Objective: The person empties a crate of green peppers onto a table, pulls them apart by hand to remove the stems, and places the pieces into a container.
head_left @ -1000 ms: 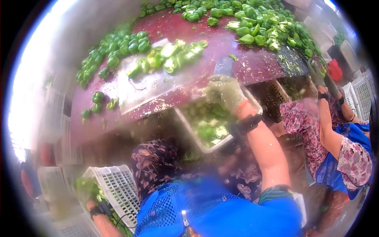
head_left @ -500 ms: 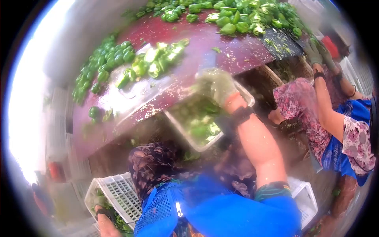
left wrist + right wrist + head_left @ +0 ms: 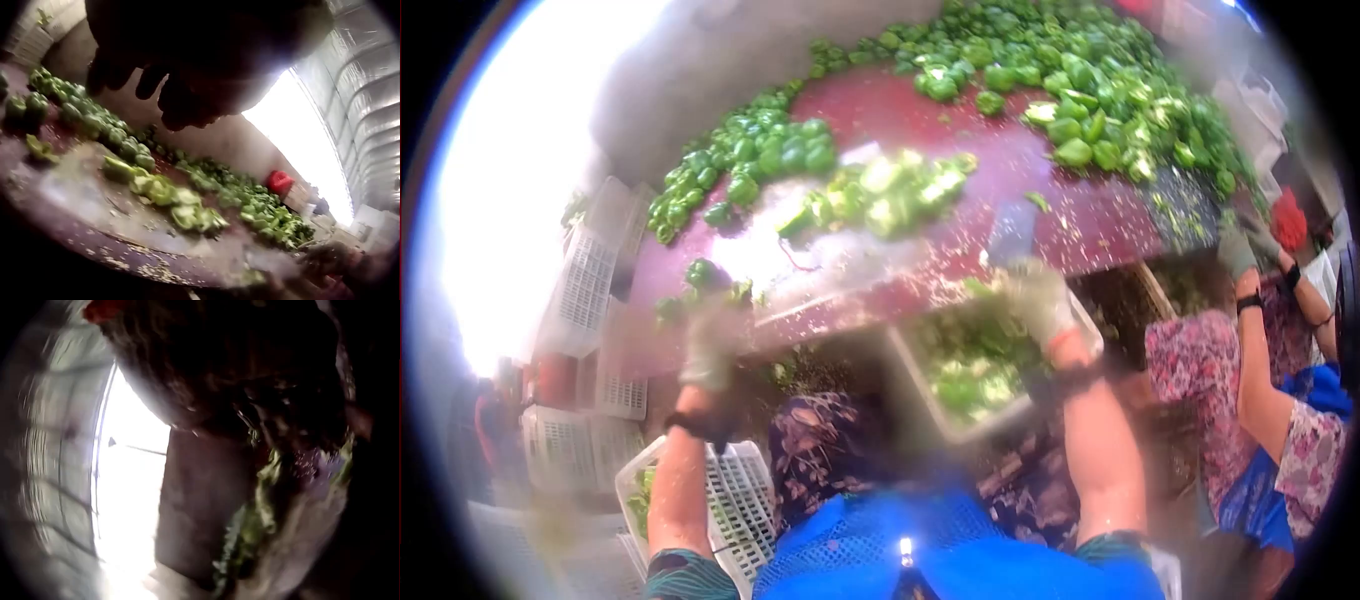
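Observation:
My left hand [image 3: 712,345], gloved and blurred by motion, is over the near left edge of the dark red table, close to a few whole green bell peppers [image 3: 703,272]. In the left wrist view its fingers [image 3: 150,81] hang apart and loosely bent, with nothing between them. My right hand [image 3: 1040,297], gloved too, is at the table's front edge and grips a knife with a broad grey blade [image 3: 1012,232]; its handle is hidden in the hand. Below that hand is a white crate [image 3: 948,425] with cut peppers. Cut pepper pieces [image 3: 890,195] lie mid-table.
Whole peppers [image 3: 750,160] line the left side, and a large heap [image 3: 1090,75] covers the back right. A white crate [image 3: 740,500] stands by my left leg. At the right, another person's gloved hands [image 3: 1245,250] work at the table. More crates [image 3: 580,285] stack at left.
My left hand has come up from the crate at the lower left to the table's left edge. My right hand and the blade stay in place at the front edge while the view shifts.

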Motion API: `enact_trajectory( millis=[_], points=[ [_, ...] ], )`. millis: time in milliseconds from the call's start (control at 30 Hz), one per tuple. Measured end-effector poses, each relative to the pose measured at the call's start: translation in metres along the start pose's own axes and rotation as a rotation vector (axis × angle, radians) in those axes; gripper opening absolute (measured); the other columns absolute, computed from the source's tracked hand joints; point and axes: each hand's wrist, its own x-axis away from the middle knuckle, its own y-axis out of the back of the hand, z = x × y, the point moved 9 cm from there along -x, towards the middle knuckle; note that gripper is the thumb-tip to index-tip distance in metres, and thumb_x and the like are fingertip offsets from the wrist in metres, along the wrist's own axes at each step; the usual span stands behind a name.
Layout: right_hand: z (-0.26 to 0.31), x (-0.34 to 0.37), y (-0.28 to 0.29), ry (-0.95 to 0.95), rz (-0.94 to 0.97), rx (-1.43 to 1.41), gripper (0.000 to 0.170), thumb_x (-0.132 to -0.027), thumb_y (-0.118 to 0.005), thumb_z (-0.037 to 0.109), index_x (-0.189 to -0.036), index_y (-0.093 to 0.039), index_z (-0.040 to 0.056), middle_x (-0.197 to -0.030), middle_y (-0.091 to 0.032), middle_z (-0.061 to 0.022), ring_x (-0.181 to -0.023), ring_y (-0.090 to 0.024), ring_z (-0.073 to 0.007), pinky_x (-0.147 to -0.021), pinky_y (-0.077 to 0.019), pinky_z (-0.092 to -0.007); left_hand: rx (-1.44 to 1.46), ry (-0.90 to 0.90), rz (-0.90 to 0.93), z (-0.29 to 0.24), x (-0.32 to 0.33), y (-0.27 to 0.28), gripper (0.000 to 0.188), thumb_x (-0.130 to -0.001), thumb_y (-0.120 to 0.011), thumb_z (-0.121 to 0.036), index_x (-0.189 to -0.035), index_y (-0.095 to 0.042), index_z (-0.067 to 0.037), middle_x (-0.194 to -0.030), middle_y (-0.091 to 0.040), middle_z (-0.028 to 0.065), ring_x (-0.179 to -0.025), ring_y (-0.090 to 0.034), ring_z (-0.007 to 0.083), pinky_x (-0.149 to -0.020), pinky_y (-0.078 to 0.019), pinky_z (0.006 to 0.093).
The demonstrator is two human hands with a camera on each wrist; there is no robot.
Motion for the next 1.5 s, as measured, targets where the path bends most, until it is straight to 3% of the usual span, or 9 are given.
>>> enact_trajectory(
  millis=[33, 100, 300, 633, 833, 1033, 1267, 1367, 1500],
  points=[
    [-0.017, -0.008, -0.004, 0.155, -0.005, 0.741, 0.035, -0.092, -0.062, 0.004, -0.127, -0.06, 0.007, -0.091, -0.067, -0.0086, -0.084, -0.061, -0.0157, -0.076, -0.0511, -0.0271, -0.322, -0.132, 0.059, -0.042, -0.005, -0.026, 0.044, -0.08, -0.062, 0.013, -0.12, -0.066, -0.005, -0.128, -0.063, 0.0128, -0.122, -0.058, 0.0237, -0.103, -0.0497, 0.0299],
    [-0.009, 0.003, -0.008, 0.105, -0.023, 0.342, 0.036, -0.09, -0.06, 0.006, -0.126, -0.059, 0.0056, -0.106, -0.069, -0.0136, -0.096, -0.066, -0.0228, -0.084, -0.0518, -0.0328, -0.28, -0.383, 0.006, -0.064, -0.018, -0.063, 0.043, -0.083, -0.062, 0.011, -0.122, -0.065, -0.008, -0.13, -0.062, 0.0119, -0.12, -0.059, 0.0232, -0.102, -0.0508, 0.0312],
    [-0.01, -0.021, 0.041, 0.018, -0.309, 0.563, 0.036, -0.084, -0.069, 0.012, -0.117, -0.062, 0.0017, -0.101, -0.069, -0.0212, -0.095, -0.067, -0.0357, -0.085, -0.0527, -0.0389, -0.145, -0.12, 0.117, -0.049, -0.099, -0.146, 0.05, -0.083, -0.067, 0.0, -0.131, -0.058, -0.011, -0.135, -0.058, 0.0145, -0.125, -0.055, 0.0309, -0.105, -0.0474, 0.0363],
    [0.008, -0.047, 0.009, 0.115, -0.165, 0.423, 0.034, -0.081, -0.068, -0.002, -0.114, -0.062, 0.0018, -0.096, -0.068, -0.0093, -0.086, -0.064, -0.0157, -0.077, -0.0513, -0.0294, -0.117, -0.448, 0.119, -0.106, -0.234, -0.237, 0.064, -0.078, -0.077, -0.017, -0.138, -0.054, -0.012, -0.147, -0.045, 0.0173, -0.137, -0.041, 0.0356, -0.114, -0.0376, 0.0437],
    [0.022, -0.051, 0.007, -0.006, -0.126, 0.402, 0.036, -0.083, -0.066, -0.005, -0.119, -0.06, -0.0001, -0.104, -0.067, -0.0083, -0.093, -0.065, -0.017, -0.081, -0.0523, -0.028, -0.337, -0.565, 0.252, -0.162, -0.28, -0.33, 0.067, -0.079, -0.075, -0.021, -0.141, -0.051, -0.014, -0.151, -0.041, 0.0164, -0.137, -0.038, 0.0394, -0.115, -0.0356, 0.0463],
    [0.061, -0.135, -0.019, 0.549, -0.089, 0.806, 0.049, -0.083, -0.072, 0.004, -0.129, -0.055, 0.0057, -0.135, -0.055, -0.0187, -0.126, -0.053, -0.0331, -0.106, -0.0446, -0.0406, -0.349, -0.265, 0.517, -0.196, -0.279, -0.335, 0.084, -0.077, -0.076, -0.038, -0.151, -0.038, -0.028, -0.164, -0.018, 0.0103, -0.15, -0.013, 0.043, -0.121, -0.0219, 0.0542],
    [0.017, -0.281, -0.064, 0.147, 0.0, 0.647, 0.055, -0.084, -0.072, 0.019, -0.135, -0.055, 0.007, -0.129, -0.063, -0.0157, -0.117, -0.062, -0.0265, -0.098, -0.0501, -0.0367, -0.431, -0.335, 0.484, -0.199, -0.276, -0.335, 0.063, -0.076, -0.076, -0.036, -0.135, -0.059, -0.025, -0.141, -0.046, 0.0091, -0.133, -0.042, 0.034, -0.11, -0.0357, 0.0533],
    [0.023, -0.281, -0.095, -0.17, 0.161, 0.853, 0.058, -0.086, -0.063, 0.016, -0.142, -0.05, 0.0213, -0.141, -0.052, -0.0138, -0.129, -0.051, -0.0353, -0.106, -0.0446, -0.0422, -0.475, -0.356, 0.485, -0.197, -0.265, -0.329, 0.061, -0.075, -0.077, -0.036, -0.133, -0.061, -0.026, -0.136, -0.05, 0.0088, -0.129, -0.045, 0.0327, -0.107, -0.0382, 0.0508],
    [0.006, -0.269, -0.116, -0.016, 0.167, 0.894, 0.056, -0.085, -0.06, 0.013, -0.14, -0.052, 0.0235, -0.144, -0.048, -0.0147, -0.126, -0.05, -0.0427, -0.107, -0.043, -0.0452, -0.51, -0.412, 0.427, -0.182, -0.243, -0.32, 0.062, -0.074, -0.077, -0.038, -0.133, -0.061, -0.026, -0.135, -0.05, 0.0097, -0.128, -0.045, 0.0335, -0.106, -0.0387, 0.0498]
  ],
)
